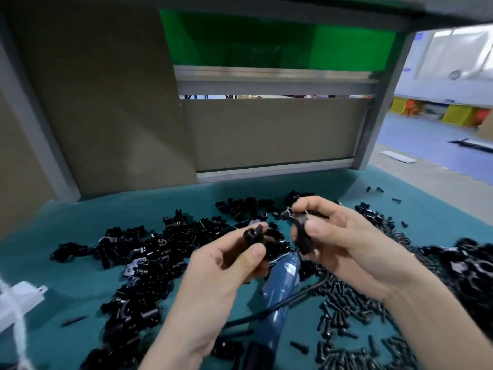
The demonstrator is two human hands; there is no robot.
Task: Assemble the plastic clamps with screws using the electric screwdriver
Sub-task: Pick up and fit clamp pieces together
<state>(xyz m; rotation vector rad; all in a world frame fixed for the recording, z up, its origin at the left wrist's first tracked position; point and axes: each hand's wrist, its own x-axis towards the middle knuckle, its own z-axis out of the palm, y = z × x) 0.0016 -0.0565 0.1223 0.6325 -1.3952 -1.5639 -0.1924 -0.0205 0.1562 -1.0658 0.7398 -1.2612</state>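
The blue plastic electric screwdriver (282,284) lies on the teal table mat (80,217), nearest the viewer. Right of the screwdriver spreads a heap of small black screws (354,316). Over the screwdriver's far end the left hand (229,265) pinches a short black plastic clamp half (254,236) between thumb and fingers. The right hand (344,244) grips a curved black plastic clamp half (300,231) — the two pieces apart. Left of and beyond the screwdriver lies a pile of loose black clamp parts (149,252).

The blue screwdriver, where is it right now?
Head view, low centre: the blue screwdriver lies on the teal mat between the left hand and right hand, clamp pieces leftward, screws rightward.
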